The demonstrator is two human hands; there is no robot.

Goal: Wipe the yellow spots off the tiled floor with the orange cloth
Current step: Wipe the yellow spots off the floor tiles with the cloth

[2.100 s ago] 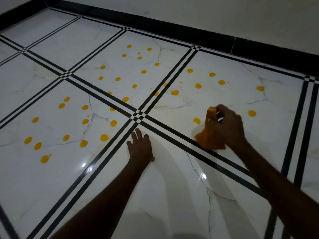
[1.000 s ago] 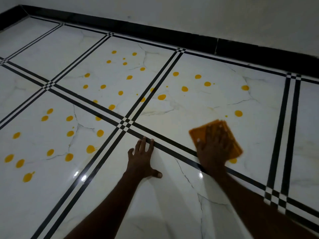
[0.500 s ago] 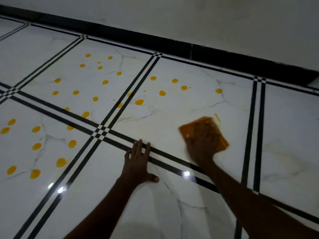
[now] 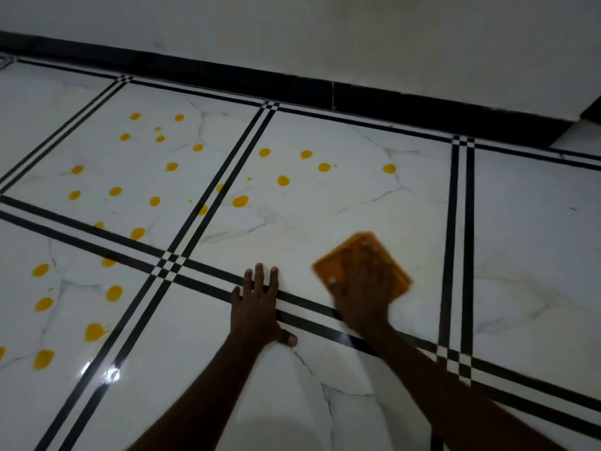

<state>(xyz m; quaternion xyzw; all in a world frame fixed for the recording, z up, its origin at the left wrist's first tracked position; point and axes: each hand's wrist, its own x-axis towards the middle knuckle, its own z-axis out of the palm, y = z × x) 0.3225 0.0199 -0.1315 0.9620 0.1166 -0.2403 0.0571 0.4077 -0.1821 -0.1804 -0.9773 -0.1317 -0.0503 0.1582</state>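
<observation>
Floor (image 4: 527,242) of glossy white marble-look tiles, each edged with paired black lines; a white wall (image 4: 357,30) with a black skirting (image 4: 227,79) closes the far side. Yellow spots (image 4: 283,180) dot the tiles ahead and to the left. Orange cloth (image 4: 344,258) lies flat on the tile right of centre, a rough rectangle turned cornerwise, one corner pointing away toward the wall; motion blur hides which axis is longer. Right hand (image 4: 361,294) presses on the cloth, fingers laid flat over it. Left hand (image 4: 257,307) rests palm down just beside it, fingers straight and close together, thumb out, across a black line pair.
</observation>
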